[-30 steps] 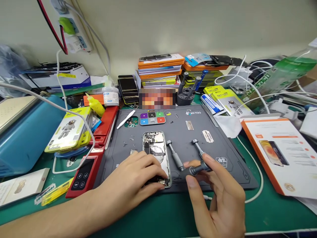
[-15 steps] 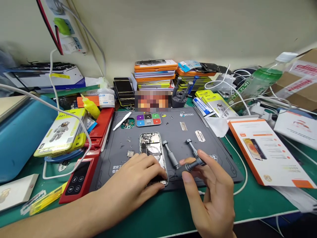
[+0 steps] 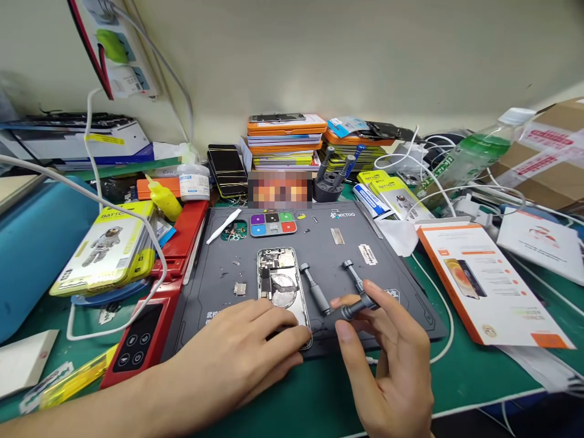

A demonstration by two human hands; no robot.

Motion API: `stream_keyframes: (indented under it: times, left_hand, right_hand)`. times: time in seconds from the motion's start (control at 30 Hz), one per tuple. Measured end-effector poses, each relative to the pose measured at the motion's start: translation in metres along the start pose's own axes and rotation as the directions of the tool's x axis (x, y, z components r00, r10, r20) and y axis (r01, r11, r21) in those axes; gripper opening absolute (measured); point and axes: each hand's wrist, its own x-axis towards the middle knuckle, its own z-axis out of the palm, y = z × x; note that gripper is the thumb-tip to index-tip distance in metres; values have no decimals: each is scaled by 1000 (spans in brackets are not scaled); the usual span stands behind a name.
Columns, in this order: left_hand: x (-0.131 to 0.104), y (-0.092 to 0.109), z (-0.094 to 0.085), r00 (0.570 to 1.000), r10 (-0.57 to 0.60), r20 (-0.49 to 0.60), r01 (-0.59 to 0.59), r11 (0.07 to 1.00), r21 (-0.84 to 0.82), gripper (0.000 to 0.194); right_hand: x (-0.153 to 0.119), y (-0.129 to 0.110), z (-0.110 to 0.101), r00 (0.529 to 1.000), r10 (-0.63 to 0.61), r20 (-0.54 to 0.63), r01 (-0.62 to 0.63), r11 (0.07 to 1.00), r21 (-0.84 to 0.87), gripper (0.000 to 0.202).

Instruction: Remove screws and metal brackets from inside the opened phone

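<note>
Phone — opened, flat on mat; left hand palm-down, fingers pressed on its 6 o'clock end. Right hand — at 3 o'clock, pinching screwdriver.

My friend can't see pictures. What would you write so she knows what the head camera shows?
A left hand presses the near end of an opened phone on a grey work mat, while the right hand holds a small grey screwdriver beside it. Two more screwdrivers lie on the mat, with boxes and cables around it.
</note>
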Motion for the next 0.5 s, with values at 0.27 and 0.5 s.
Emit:
stream_keyframes:
  times: [0.27,0.5]
  left_hand:
    - [-12,-4,4,999,48,-1,-48,999,13,28]
    - [-10,-3,6,995,54,-88,-53,998,16,23]
  right_hand:
    - [-2,-1,0,999,35,-24,-35,999,-10,67]
    - [0,-2,-4,997,79,12,-79,997,-25,64]
